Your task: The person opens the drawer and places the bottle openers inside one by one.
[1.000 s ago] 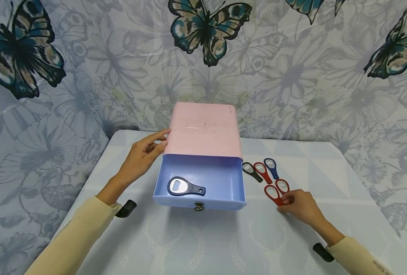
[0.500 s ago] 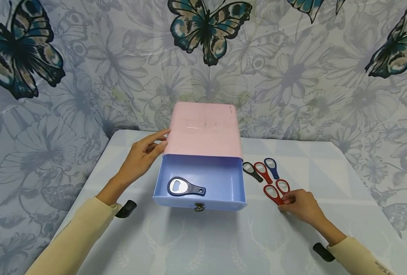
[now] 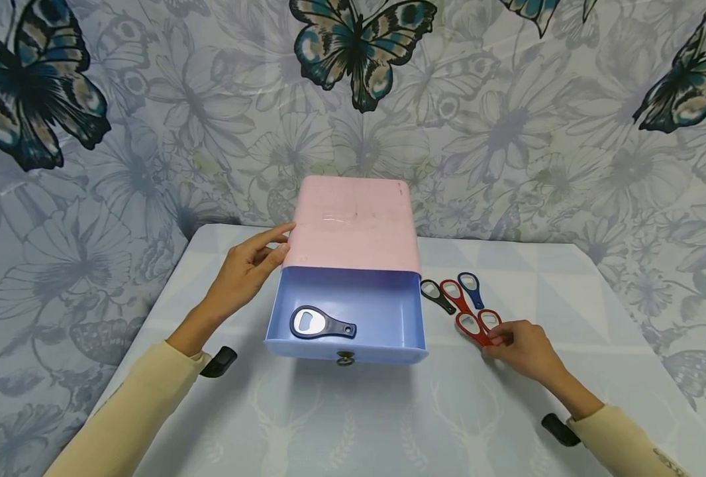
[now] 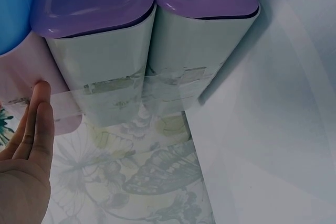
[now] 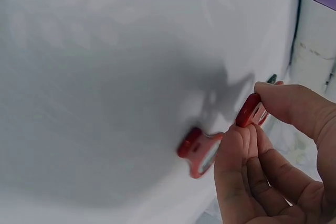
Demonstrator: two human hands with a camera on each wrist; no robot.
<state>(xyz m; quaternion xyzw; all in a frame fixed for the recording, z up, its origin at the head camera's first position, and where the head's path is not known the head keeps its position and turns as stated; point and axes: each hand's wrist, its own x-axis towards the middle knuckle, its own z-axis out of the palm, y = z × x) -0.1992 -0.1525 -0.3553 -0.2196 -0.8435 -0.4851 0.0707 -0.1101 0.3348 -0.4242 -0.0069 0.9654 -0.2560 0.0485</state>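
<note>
A pink drawer box (image 3: 355, 222) stands mid-table with its blue drawer (image 3: 353, 291) pulled out. Inside lies a dark-handled bottle opener (image 3: 323, 323). My left hand (image 3: 240, 271) rests its fingertips against the box's left side, fingers fairly straight in the left wrist view. With thumb and fingers, my right hand (image 3: 522, 351) pinches a red bottle opener (image 5: 248, 109), tilted up just over the table. Beside it lies another red opener (image 5: 198, 150). Farther back are a black opener (image 3: 438, 296), a third red opener (image 3: 455, 295) and a blue opener (image 3: 470, 289).
In the left wrist view, pale boxes with purple fronts (image 4: 94, 3) adjoin the pink box, with clear tape across them. A small metal knob (image 3: 345, 358) sits on the drawer front. The table (image 3: 377, 417) meets a butterfly-patterned wall covering (image 3: 508, 132) at the back.
My right hand has shifted slightly up and away from me, and the pinched red opener has risen and moved a little left with it. The left hand keeps its place on the box.
</note>
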